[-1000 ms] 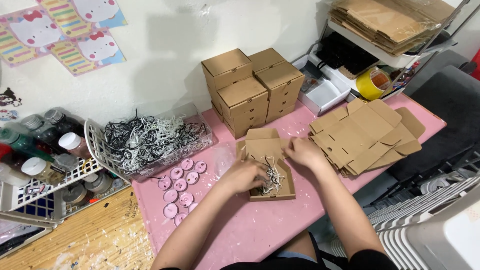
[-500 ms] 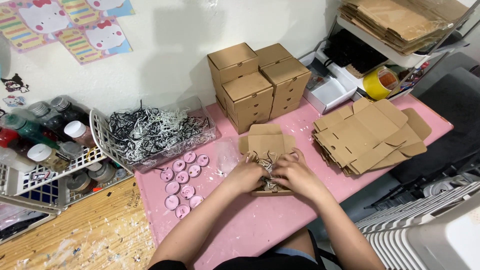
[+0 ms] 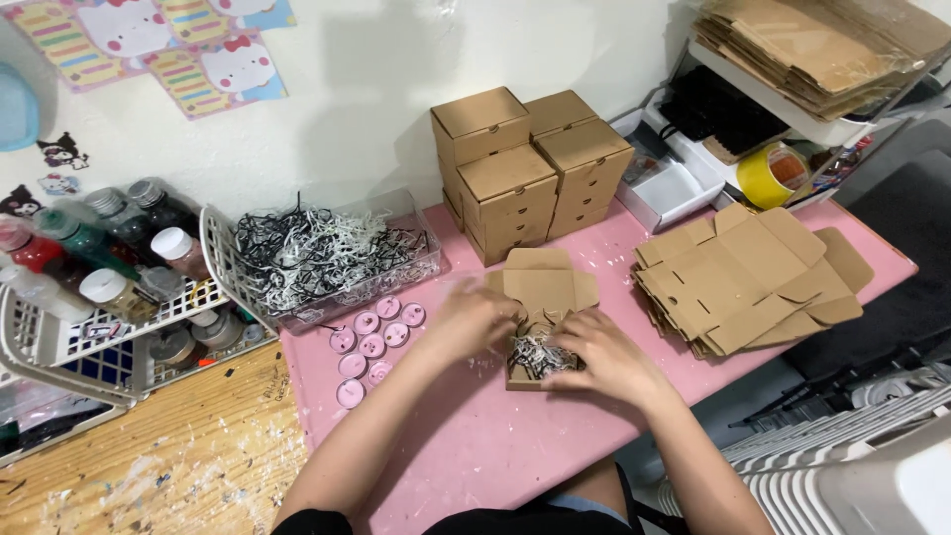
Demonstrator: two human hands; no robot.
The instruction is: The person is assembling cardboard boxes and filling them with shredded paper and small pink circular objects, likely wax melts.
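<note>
A small open brown cardboard box [image 3: 541, 284] lies on the pink table [image 3: 475, 446] with black and white shredded paper [image 3: 533, 354] inside. My right hand [image 3: 602, 355] rests on the box's right side, fingers spread over the shredded paper. My left hand [image 3: 470, 319] is blurred with motion at the box's left edge, between the box and a group of pink round tealight candles [image 3: 371, 342]. Whether it holds anything is not visible.
A clear tray of shredded paper [image 3: 327, 253] stands at the back left. Stacked closed brown boxes [image 3: 525, 168] are behind the open box, flat unfolded boxes [image 3: 743, 277] to the right. A white basket of paint bottles [image 3: 99, 287] sits far left, a yellow tape roll [image 3: 771, 173] back right.
My left hand has drawn out of the box toward its left edge. My right hand stays on the shredded paper. The view has shifted slightly.
</note>
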